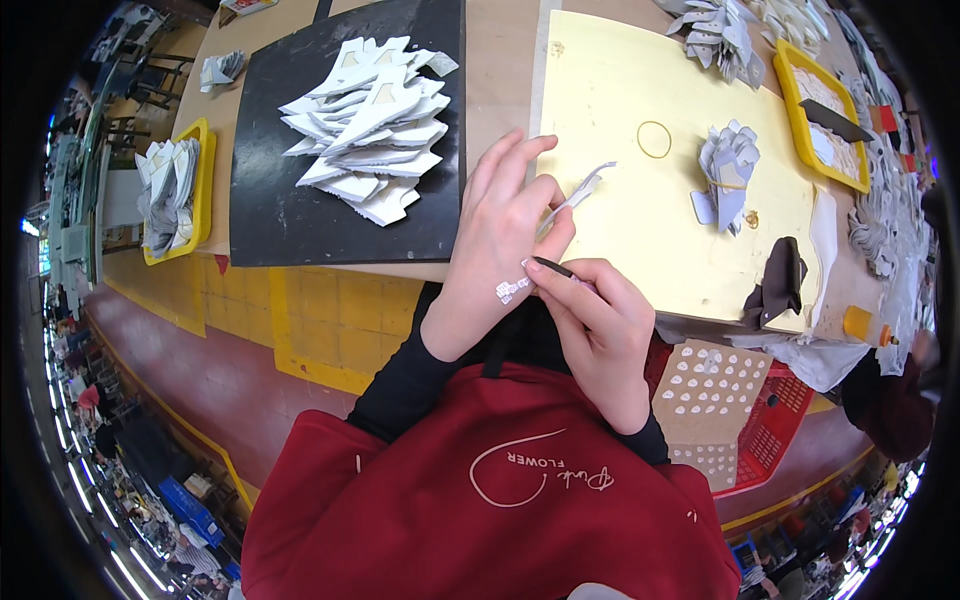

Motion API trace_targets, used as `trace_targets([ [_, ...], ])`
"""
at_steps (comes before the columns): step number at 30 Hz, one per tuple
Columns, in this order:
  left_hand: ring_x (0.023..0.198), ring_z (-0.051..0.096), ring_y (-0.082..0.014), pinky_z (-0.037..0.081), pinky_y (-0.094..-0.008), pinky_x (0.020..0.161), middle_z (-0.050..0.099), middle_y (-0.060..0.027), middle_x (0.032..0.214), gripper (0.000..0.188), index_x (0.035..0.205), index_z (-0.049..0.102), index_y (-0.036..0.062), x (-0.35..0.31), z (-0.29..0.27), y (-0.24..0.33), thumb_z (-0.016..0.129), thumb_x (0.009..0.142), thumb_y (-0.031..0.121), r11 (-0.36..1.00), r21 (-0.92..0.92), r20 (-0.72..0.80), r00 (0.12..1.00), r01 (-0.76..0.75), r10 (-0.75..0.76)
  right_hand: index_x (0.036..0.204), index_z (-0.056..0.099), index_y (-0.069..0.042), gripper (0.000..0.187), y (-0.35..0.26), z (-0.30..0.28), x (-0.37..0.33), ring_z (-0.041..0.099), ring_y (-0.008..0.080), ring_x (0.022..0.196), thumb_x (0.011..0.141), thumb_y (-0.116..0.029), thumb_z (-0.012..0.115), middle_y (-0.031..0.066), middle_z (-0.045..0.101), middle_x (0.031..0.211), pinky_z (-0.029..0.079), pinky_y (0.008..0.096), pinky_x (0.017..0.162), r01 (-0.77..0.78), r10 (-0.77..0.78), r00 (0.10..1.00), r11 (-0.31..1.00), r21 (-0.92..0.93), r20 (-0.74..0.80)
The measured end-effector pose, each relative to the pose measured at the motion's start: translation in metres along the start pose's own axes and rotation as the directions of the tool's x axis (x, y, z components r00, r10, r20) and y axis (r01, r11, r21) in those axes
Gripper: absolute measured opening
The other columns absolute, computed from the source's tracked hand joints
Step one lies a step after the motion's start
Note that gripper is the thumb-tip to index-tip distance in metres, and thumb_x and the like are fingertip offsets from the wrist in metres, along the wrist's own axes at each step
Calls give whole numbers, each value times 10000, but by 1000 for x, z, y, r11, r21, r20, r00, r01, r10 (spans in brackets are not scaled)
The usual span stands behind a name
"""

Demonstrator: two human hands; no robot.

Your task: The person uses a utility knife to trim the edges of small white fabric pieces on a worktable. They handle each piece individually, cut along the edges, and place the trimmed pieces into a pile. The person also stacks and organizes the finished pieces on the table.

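My left hand (497, 240) pinches a thin white paper piece (580, 190) between thumb and fingers over the front edge of the yellow mat (640, 210). Several small white stickers cling to the back of that hand near the wrist. My right hand (600, 330) sits just below and touches it, gripping a slim dark pointed tool (553, 267) whose tip rests by the left thumb. A fanned stack of white cut paper pieces (370, 125) lies on the black mat (270, 200) to the left.
A rubber band (655, 139) and a banded bundle of grey-white pieces (728, 170) lie on the yellow mat. Yellow trays (205, 190) (800, 130) hold more pieces. A dark cloth (780, 280) hangs at the table edge. A red basket (790, 420) with a sticker sheet (710, 390) stands below right.
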State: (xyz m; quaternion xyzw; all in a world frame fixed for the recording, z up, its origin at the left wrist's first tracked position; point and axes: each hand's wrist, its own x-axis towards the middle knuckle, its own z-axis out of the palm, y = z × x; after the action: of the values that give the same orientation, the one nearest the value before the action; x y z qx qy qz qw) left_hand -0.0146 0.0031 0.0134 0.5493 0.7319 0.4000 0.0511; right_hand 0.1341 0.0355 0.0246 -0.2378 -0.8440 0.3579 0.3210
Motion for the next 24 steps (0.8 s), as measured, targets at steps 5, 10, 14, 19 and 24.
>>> trace_targets([
  [5,1296,468,-433,400,-481,1048,580,-161,1321,127,776,613,0,-2,-1,-2,697,787,94,1000,-18,1,1000,8,-8,1152,731,-120,370,-1,-12,0,591,174,643,802,0,722,49,625,849,471,283,578,-103,87,987,988,116,134],
  [10,1305,456,-432,390,-478,1056,572,-163,1332,130,788,617,-4,-2,-3,-2,695,794,98,1000,-10,19,1000,15,-15,1249,670,-72,416,-7,-18,5,610,187,684,846,29,680,91,620,870,495,280,625,-222,212,974,960,170,78],
  [14,1306,456,-427,388,-478,1055,571,-163,1330,132,801,620,-7,-2,-2,-3,695,797,101,1000,3,16,1000,23,-23,1275,656,-80,439,1,-19,11,612,244,878,844,-4,690,102,630,972,489,336,780,-261,260,965,962,-86,-23],
  [19,1301,455,-427,390,-493,1044,563,-171,1319,127,819,615,-14,-1,3,-2,690,794,85,996,89,-28,1000,9,-6,1090,726,-93,308,10,-10,10,564,282,1025,784,-68,757,75,625,1045,429,397,906,-133,120,988,981,-141,-95],
  [24,1286,452,-435,393,-511,1026,550,-195,1291,119,844,606,-34,-2,10,-2,666,797,57,990,137,-54,998,-25,33,916,722,-81,221,3,10,10,564,248,921,715,-53,809,50,614,983,425,373,804,-82,79,989,996,-18,-128],
])
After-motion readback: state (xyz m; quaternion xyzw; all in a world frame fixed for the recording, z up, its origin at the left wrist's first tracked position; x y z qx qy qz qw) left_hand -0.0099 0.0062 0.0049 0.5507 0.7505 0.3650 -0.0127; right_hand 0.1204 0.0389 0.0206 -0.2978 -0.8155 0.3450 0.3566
